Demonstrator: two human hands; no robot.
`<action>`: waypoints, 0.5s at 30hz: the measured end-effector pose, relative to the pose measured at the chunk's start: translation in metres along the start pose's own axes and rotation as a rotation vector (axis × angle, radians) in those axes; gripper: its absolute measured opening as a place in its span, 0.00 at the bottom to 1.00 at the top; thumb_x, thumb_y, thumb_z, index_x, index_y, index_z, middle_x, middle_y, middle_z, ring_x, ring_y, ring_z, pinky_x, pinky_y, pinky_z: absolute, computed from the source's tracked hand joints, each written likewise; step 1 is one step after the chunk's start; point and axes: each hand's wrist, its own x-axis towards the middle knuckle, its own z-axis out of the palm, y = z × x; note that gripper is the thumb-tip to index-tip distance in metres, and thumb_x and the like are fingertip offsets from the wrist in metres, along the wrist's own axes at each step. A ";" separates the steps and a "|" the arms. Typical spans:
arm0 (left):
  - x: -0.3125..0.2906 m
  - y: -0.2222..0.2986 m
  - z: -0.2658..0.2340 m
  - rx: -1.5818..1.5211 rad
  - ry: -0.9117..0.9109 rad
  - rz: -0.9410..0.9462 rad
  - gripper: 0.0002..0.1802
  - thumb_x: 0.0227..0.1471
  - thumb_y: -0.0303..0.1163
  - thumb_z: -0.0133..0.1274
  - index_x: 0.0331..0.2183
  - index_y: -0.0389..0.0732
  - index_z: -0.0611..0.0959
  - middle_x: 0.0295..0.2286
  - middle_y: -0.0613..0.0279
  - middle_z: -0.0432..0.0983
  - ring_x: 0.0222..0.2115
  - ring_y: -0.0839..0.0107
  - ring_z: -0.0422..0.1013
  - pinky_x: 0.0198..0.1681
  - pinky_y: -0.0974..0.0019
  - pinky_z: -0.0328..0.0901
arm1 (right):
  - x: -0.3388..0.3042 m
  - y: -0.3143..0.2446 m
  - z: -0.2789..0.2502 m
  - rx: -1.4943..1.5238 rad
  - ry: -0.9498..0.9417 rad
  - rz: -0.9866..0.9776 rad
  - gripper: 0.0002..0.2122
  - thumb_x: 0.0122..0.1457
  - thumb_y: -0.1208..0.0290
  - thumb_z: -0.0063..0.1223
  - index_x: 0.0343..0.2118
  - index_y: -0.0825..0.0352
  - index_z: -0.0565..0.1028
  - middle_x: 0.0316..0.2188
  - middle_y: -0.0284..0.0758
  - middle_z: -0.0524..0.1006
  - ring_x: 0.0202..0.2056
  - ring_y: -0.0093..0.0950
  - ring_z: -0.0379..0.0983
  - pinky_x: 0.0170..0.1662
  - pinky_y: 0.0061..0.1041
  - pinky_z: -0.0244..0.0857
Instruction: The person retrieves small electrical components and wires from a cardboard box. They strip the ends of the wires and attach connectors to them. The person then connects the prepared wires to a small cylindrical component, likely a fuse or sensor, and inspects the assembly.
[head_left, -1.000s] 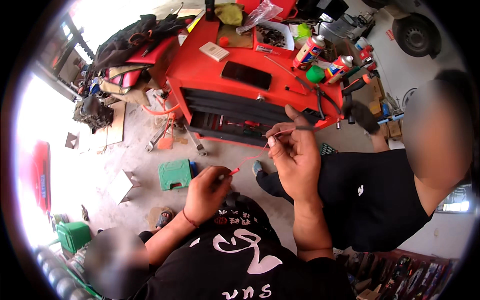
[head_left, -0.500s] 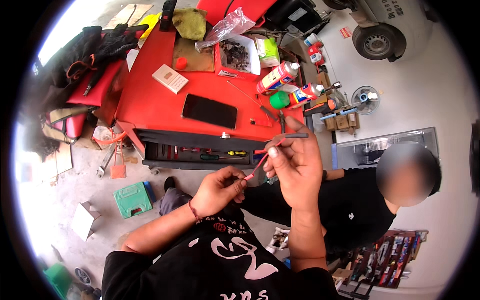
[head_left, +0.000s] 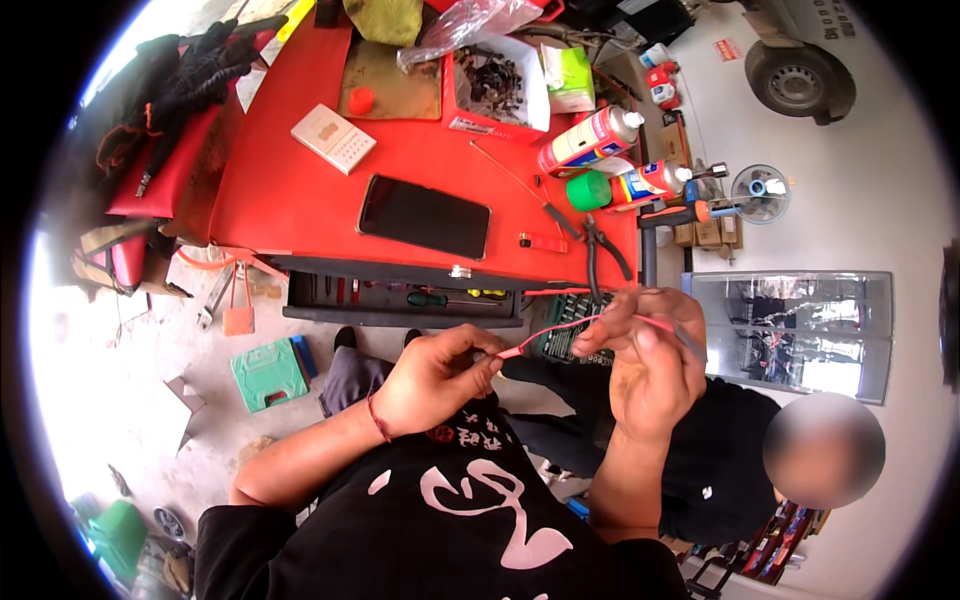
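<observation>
A thin pinkish-red wire (head_left: 556,328) is running through the air between the two hands, in front of the cabinet's near edge and above an open drawer's right end. Its left end is showing a thicker pink section, and the left hand (head_left: 436,378) is pinching it there between thumb and forefinger, the other fingers curling under. The right hand (head_left: 655,370) is bending its fingers about the wire's other part, palm turning toward the person; the fingers are blurring, so I cannot tell whether they are pressing on it. A dark end is sticking out past them.

Behind the hands, the drawer (head_left: 350,312) is standing open, with a green-handled screwdriver (head_left: 432,299) lying inside. On the red cabinet (head_left: 265,205) above, a phone (head_left: 425,217) is lying near the front edge, with a small red lighter (head_left: 543,242) and dark pliers (head_left: 608,252) to its right. Two spray cans (head_left: 588,142) are lying tilted beyond, a green cap (head_left: 588,190) sitting beside them. Farther back, a carton (head_left: 455,108) is holding small dark parts, and a white pack (head_left: 333,138) is lying to the left.

A green case (head_left: 268,376) is resting on the floor at left; a co-worker (head_left: 715,455) in black is standing at right, behind the right hand.
</observation>
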 end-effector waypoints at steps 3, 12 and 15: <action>0.004 -0.012 0.009 0.137 0.071 0.082 0.08 0.56 0.25 0.58 0.39 0.35 0.79 0.28 0.63 0.76 0.23 0.83 0.71 0.25 0.73 0.66 | -0.007 0.004 -0.002 0.018 0.068 -0.068 0.18 0.66 0.67 0.44 0.54 0.72 0.61 0.37 0.55 0.75 0.31 0.48 0.79 0.37 0.43 0.79; 0.036 -0.025 0.040 0.052 0.003 0.059 0.07 0.56 0.24 0.57 0.38 0.35 0.79 0.30 0.61 0.75 0.24 0.80 0.72 0.26 0.74 0.66 | -0.018 0.022 -0.071 -0.030 0.079 -0.120 0.21 0.70 0.56 0.38 0.49 0.74 0.67 0.36 0.55 0.75 0.25 0.42 0.78 0.28 0.37 0.77; 0.044 -0.021 0.049 0.176 -0.011 0.053 0.06 0.55 0.22 0.57 0.38 0.35 0.80 0.31 0.60 0.75 0.25 0.78 0.73 0.27 0.74 0.67 | -0.014 0.022 -0.084 0.157 0.103 -0.071 0.24 0.69 0.54 0.38 0.53 0.75 0.68 0.37 0.54 0.76 0.25 0.39 0.77 0.26 0.34 0.76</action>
